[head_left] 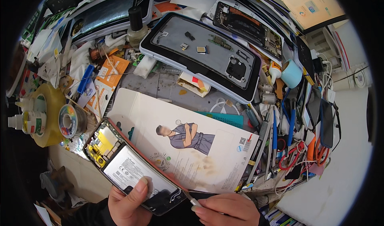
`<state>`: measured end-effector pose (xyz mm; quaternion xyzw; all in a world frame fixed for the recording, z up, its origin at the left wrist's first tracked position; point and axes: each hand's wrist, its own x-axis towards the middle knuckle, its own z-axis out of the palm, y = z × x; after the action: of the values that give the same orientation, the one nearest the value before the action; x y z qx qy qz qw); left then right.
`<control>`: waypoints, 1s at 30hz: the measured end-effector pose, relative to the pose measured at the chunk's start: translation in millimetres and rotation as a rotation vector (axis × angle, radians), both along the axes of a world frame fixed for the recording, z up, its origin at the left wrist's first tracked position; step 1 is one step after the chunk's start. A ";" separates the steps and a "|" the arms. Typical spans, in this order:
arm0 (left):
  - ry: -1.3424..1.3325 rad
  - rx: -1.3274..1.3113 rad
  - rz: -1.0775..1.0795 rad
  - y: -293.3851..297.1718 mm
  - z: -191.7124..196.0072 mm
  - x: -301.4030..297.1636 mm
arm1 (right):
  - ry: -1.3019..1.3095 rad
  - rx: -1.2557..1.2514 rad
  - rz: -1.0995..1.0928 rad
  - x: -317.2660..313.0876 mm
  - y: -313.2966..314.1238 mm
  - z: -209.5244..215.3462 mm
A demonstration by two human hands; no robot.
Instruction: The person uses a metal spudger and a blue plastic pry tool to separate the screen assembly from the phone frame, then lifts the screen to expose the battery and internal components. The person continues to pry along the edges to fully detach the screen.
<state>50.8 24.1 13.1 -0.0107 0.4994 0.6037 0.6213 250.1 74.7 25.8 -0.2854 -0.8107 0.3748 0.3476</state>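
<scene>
In the head view, the left hand point(127, 204) grips the bottom end of an opened phone point(130, 166), thumb pressed on its white battery. The phone lies tilted on a white printed sheet point(192, 142). The right hand point(228, 210) pinches a thin metal tool point(191, 199), its tip touching the phone's lower corner. A phone back cover point(200, 56) lies well apart.

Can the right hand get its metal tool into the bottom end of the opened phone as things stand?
Probably yes: the right hand holds the tool with its tip at the opened phone, nothing between them, and the left hand grips that end.
</scene>
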 end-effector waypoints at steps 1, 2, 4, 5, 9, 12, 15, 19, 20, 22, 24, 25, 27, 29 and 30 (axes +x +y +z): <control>-0.022 0.001 0.000 -0.6 -0.6 -1.4 | -0.001 0.003 0.002 1.2 -0.3 1.2; -0.045 0.004 0.004 -1.6 -1.4 -1.9 | 0.032 0.023 -0.004 0.3 -0.8 -0.3; -0.058 -0.003 0.023 -2.8 -2.5 -3.0 | 0.030 0.044 -0.009 0.4 -1.2 0.7; -0.047 -0.010 0.041 -3.2 -2.8 -3.4 | -0.002 0.048 -0.004 0.7 -1.0 1.8; -0.071 0.021 -0.011 -2.9 -2.3 -4.7 | -0.032 0.063 0.009 -1.1 -0.5 2.3; -0.057 -0.003 0.008 -2.5 -1.8 -5.3 | -0.015 0.088 0.012 -2.1 0.6 -0.8; -0.083 0.002 0.023 -1.4 -1.9 -6.9 | -0.018 0.107 0.024 -0.5 2.1 -2.2; -0.092 0.022 -0.007 -2.7 -2.8 -8.2 | -0.005 0.032 0.053 2.0 0.6 -4.9; -0.096 0.018 0.001 -2.8 -2.9 -8.4 | -0.002 0.025 0.038 2.0 -0.2 -5.1; -0.092 0.016 -0.002 -2.4 -2.6 -8.4 | 0.016 0.037 0.018 1.0 -0.9 -6.3; -0.075 0.018 -0.015 -2.0 -1.5 -8.6 | 0.033 0.056 0.016 -1.2 -1.2 -7.3; -0.071 0.006 -0.011 -1.8 -0.8 -8.2 | 0.035 0.057 0.015 -2.4 -0.9 -8.1; -0.067 -0.016 -0.003 -1.3 0.1 -7.5 | 0.016 0.034 0.011 -3.6 -0.5 -6.9; -0.059 -0.020 0.009 -0.9 0.5 -7.0 | 0.002 0.027 0.016 -3.1 0.4 -3.7; -0.055 -0.023 0.011 -0.6 0.6 -6.8 | -0.012 0.028 0.022 -3.0 1.1 -2.2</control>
<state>44.1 23.6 13.7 -0.0374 0.4889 0.6008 0.6313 247.0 75.8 23.6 -0.2740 -0.8211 0.3652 0.3426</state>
